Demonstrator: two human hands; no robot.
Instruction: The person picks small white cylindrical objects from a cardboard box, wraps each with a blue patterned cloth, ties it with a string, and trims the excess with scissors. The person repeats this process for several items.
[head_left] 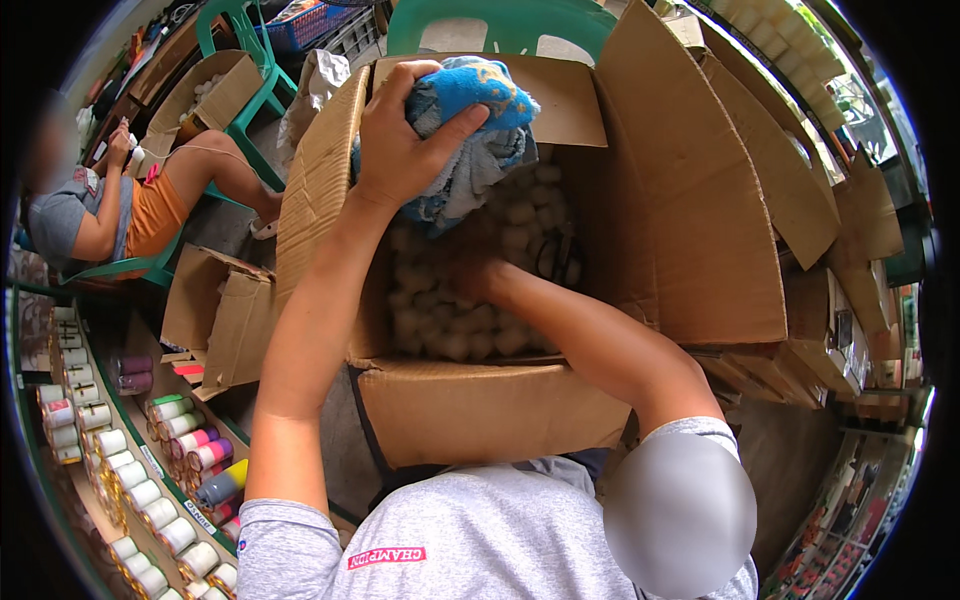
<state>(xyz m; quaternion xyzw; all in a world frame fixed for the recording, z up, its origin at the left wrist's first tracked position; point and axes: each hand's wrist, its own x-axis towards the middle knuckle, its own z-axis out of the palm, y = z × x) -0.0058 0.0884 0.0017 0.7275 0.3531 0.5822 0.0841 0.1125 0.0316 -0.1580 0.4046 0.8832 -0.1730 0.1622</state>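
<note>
A large open cardboard box (480,410) sits in front of me, filled with several small white balls (450,330). My left hand (395,140) is held over the box's far left corner, shut on a bunched blue patterned cloth (480,110) that hangs above the balls. My right hand (468,268) reaches down into the box and lies among the white balls; its fingers are blurred and partly buried, so I cannot tell whether it holds anything. A dark scissor-like object (558,258) lies on the balls just right of that hand.
Another person (110,210) sits on a green chair at the left, near a second box of white balls (205,95). Shelves of cylindrical jars (150,480) run along the lower left. A small open carton (220,310) and big cardboard flaps (700,200) flank the box.
</note>
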